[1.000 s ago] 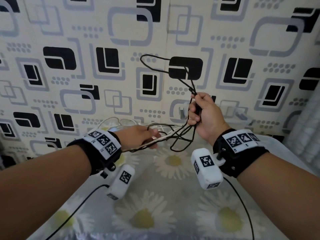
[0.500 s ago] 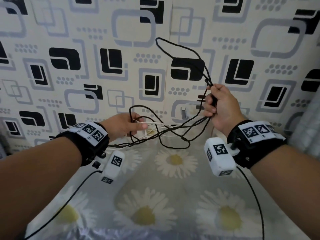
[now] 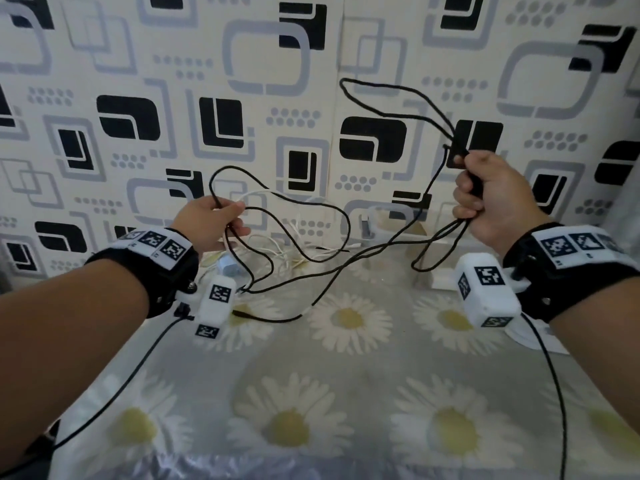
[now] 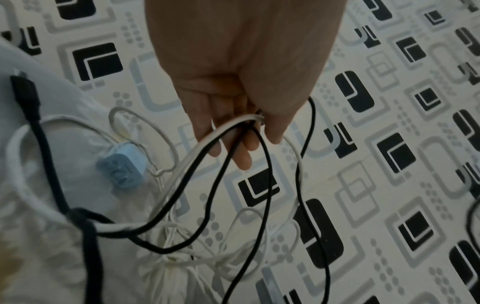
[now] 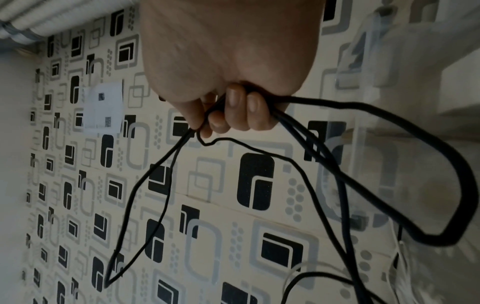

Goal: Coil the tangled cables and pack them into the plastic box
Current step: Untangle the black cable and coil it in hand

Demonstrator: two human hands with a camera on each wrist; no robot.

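Hands raised apart: right hand (image 3: 491,195) fists black cable (image 3: 363,261); left hand (image 3: 211,223) seemingly pinches its strands.

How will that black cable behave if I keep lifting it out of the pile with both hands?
Probably floppy: the black cable sags in loose loops between the left hand and right hand. It looks light, since a loop stands above the right hand. It may snag, because it crosses the white cables on the table, and the left hand also pinches a white strand.

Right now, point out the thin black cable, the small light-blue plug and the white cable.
thin black cable (image 3: 391,114): head view, raised loop.
small light-blue plug (image 4: 122,165): left wrist view, its face.
white cable (image 4: 207,137): left wrist view, strand under fingers.
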